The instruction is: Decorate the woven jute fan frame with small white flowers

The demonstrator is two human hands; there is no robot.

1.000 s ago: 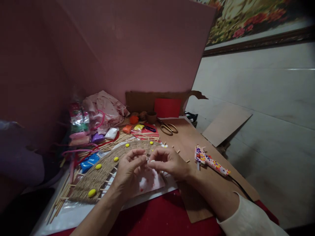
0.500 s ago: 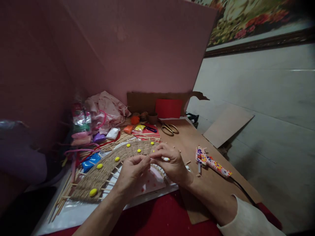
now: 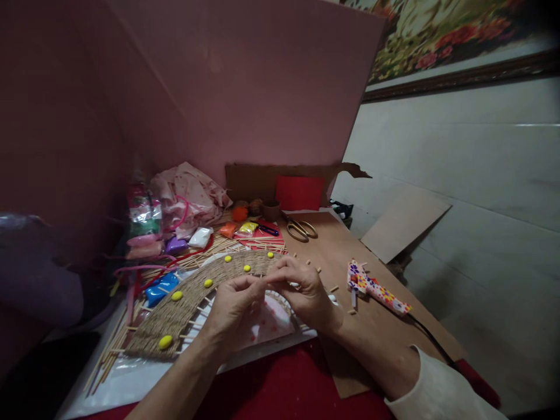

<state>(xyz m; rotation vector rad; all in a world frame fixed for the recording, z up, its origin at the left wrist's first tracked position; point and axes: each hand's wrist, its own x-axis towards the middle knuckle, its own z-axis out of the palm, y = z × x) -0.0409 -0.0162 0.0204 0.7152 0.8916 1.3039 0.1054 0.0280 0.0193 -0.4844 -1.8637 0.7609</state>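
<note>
My left hand (image 3: pixel 234 303) and my right hand (image 3: pixel 301 289) meet fingertip to fingertip over the inner edge of a curved woven jute arch (image 3: pixel 192 294). Together they pinch a tiny pale piece that is mostly hidden by the fingers. The arch lies on thin wooden sticks and carries several yellow clay blobs (image 3: pixel 165 342). A white sheet with red dots (image 3: pixel 271 321) lies under my hands.
A patterned glue gun (image 3: pixel 376 289) with a black cord lies on the brown board (image 3: pixel 350 245) to the right. Gold scissors (image 3: pixel 300 228) sit farther back. Coloured clay packets (image 3: pixel 160 287), pink cloth (image 3: pixel 186 195) and a small cup (image 3: pixel 271 209) crowd the back left.
Both hands have shifted slightly away from me toward the arch's far end and stay pinched together. The small white piece seen in my right fingers half a second ago is now hidden.
</note>
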